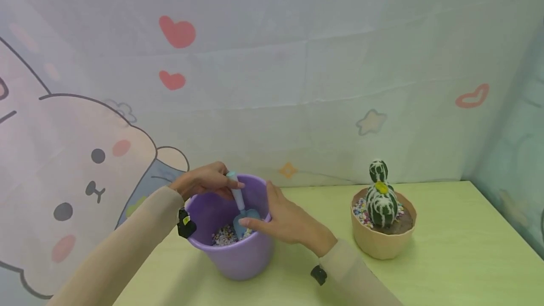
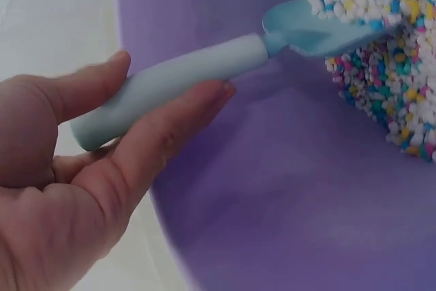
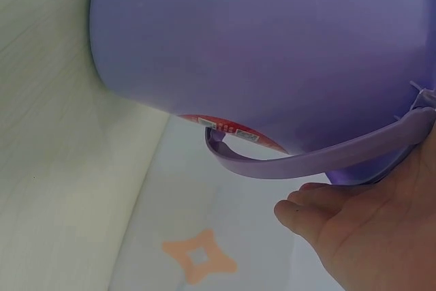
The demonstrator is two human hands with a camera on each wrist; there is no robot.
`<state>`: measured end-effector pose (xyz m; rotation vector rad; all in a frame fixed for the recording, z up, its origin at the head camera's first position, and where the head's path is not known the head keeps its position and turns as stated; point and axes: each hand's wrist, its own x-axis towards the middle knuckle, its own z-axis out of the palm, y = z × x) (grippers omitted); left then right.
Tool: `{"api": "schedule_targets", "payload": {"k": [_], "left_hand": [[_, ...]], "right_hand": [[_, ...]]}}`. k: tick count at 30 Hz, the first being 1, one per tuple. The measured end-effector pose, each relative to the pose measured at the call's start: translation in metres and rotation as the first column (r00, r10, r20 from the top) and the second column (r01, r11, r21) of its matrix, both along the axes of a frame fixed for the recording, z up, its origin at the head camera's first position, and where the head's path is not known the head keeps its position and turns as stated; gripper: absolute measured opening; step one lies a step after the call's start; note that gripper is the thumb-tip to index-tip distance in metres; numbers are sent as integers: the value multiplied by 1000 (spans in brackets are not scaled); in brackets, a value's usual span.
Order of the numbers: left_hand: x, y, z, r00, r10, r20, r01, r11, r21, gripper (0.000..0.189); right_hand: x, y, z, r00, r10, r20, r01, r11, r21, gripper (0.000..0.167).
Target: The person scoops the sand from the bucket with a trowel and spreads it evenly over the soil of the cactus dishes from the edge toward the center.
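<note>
A purple bucket (image 1: 241, 261) stands on the table, with small multicoloured beads (image 2: 415, 93) inside it. My left hand (image 1: 208, 178) reaches over the far left rim. Between its thumb and fingers it grips the pale handle of a small blue trowel (image 2: 170, 80); the trowel's blade lies against the beads, some of them on it. On the opposite side my right hand (image 1: 293, 221) rests at the rim, straight thumb over the inside and extended fingers outside. In the right wrist view, the bucket's carrying handle (image 3: 306, 158) hangs beside those fingers (image 3: 306, 216).
To the right, an orange-tan pot (image 1: 378, 244) holds a green-and-white cactus (image 1: 380, 204), with coloured beads and brown soil round its base. The light green table (image 1: 459, 249) backs onto a printed cloth (image 1: 272, 60). Another cloth hangs at the right side.
</note>
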<state>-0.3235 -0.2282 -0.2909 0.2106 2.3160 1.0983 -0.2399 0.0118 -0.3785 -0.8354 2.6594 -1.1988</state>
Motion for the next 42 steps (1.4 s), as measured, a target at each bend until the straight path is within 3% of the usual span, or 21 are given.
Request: {"api": "schedule_targets", "payload": {"k": [10,25,42], "left_hand": [[2,-1,3,996,-52,79,50,999,19,30],[-2,-4,2,994,-39,105,38,999,14,31],[-4,-10,1,986,-34,163,18,995,101,31]], "right_hand": [[1,-2,-1,1000,-5,2,5,1000,1,129],[1,-1,-1,1000,-7,10,7,1000,0,129],[1,0,-2,1000,6,5,-6,1000,-18,129]]}}
